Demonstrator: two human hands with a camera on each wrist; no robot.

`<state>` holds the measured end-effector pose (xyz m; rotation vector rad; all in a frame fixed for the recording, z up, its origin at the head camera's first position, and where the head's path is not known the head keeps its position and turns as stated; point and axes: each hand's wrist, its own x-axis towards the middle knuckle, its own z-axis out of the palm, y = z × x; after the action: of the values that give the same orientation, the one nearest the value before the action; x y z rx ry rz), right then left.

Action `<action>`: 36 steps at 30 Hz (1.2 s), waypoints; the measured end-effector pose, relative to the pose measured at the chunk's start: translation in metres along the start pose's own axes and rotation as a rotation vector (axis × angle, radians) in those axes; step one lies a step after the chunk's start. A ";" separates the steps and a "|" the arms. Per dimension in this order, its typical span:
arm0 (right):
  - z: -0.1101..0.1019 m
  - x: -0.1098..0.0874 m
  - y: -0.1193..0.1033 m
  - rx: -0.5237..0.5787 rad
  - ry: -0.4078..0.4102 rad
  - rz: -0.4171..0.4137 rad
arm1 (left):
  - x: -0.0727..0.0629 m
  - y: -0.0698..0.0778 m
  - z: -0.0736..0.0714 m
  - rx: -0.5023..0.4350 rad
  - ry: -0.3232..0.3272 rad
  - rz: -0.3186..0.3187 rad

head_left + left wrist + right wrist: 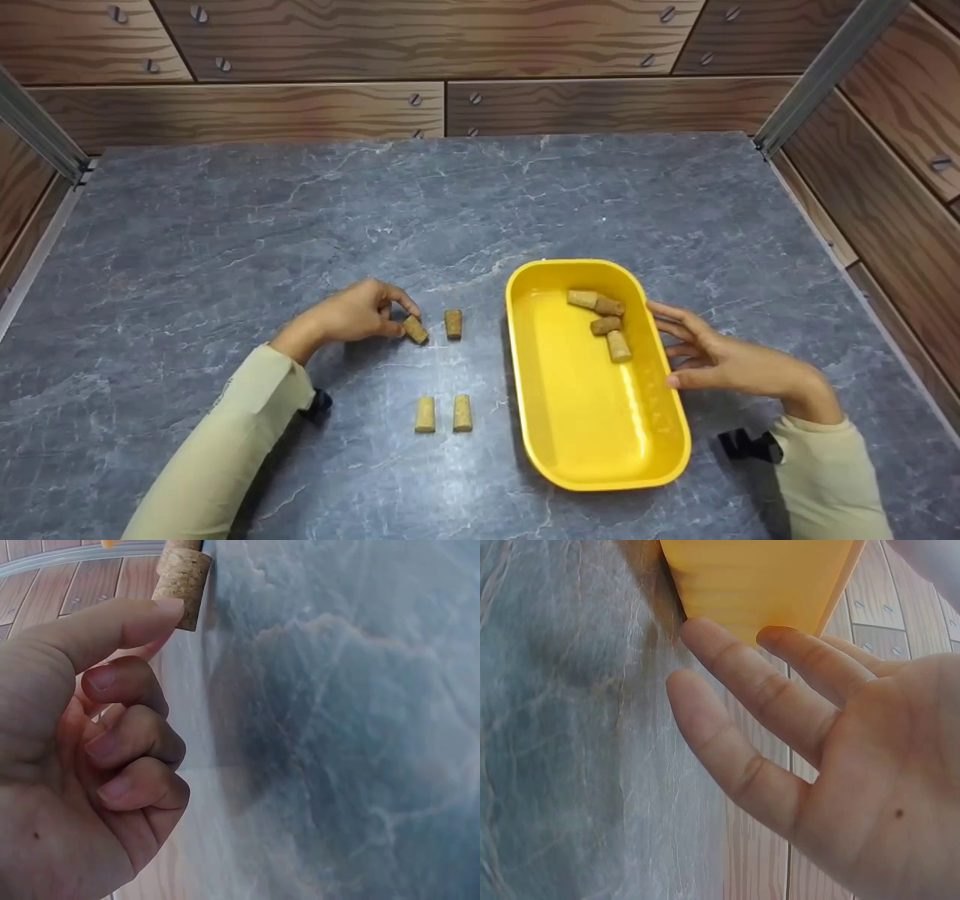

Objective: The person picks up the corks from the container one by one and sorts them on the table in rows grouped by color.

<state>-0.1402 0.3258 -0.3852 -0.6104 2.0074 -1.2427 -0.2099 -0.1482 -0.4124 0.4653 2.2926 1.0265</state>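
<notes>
My left hand pinches a brown cork between thumb and index finger, the cork tilted close over the table. In the left wrist view that speckled cork sits at the fingertips, while the other fingers curl in toward the palm. Just right of it is another brown cork. My right hand rests at the right side of a yellow tray, its fingers extended and its thumb at the rim. Seen from the right wrist, the fingertips meet the outer wall of the tray.
Nearer the person, a pale cork and a second pale cork lie side by side. Several corks, among them a pale one, lie inside the tray toward its far right. Wood-patterned panels border the grey marbled table.
</notes>
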 end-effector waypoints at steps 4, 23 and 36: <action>0.000 -0.001 -0.001 0.016 -0.004 0.012 | 0.001 -0.001 0.001 -0.001 -0.006 -0.022; -0.002 -0.001 -0.001 0.030 -0.008 0.018 | 0.001 0.016 0.021 0.456 0.223 -0.108; 0.000 -0.001 0.000 0.013 0.002 0.032 | -0.001 0.014 0.021 0.407 0.188 -0.046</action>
<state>-0.1396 0.3267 -0.3853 -0.5688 2.0016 -1.2377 -0.1948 -0.1273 -0.4126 0.4898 2.6799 0.5988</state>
